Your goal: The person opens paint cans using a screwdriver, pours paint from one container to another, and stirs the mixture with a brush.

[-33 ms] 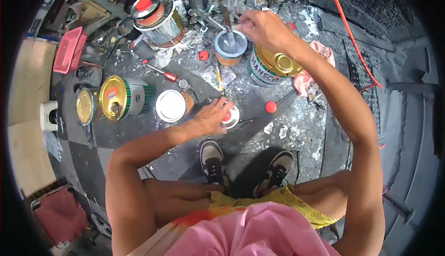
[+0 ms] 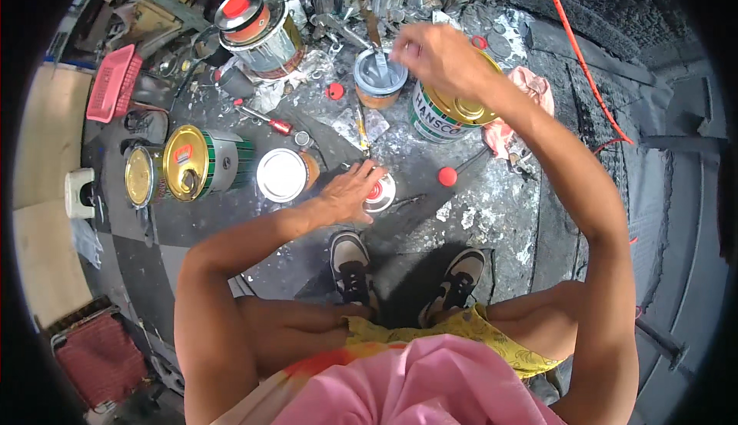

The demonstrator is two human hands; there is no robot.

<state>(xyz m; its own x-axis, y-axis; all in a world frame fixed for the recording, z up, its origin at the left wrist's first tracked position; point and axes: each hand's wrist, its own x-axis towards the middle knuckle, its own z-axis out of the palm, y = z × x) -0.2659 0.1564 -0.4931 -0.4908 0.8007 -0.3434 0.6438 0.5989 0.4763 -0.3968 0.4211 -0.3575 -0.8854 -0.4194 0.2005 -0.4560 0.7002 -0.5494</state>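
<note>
My left hand [image 2: 350, 192] reaches down to a small white-rimmed can with a red cap [image 2: 379, 193], its fingers curled over the near-left side. My right hand [image 2: 438, 56] is raised beside an open tub of grey paint [image 2: 380, 79], over a big green-and-white can with a gold lid [image 2: 438, 117]. Its fingers are bent together and slightly blurred; what they pinch, if anything, cannot be made out. A paint-coated spatula [image 2: 375, 33] leans in the tub, apart from the fingers.
A white-lidded can [image 2: 281, 175] stands left of my left hand, with two gold-lidded cans [image 2: 187, 163] farther left. A red-handled screwdriver [image 2: 269, 120], a loose red cap [image 2: 447, 176] and a pink rag [image 2: 530, 94] lie around. An orange cable [image 2: 584, 48] hangs at right.
My right hand has shifted very slightly, and the spatula in the tub leans a little differently. My left hand stays on the small can.
</note>
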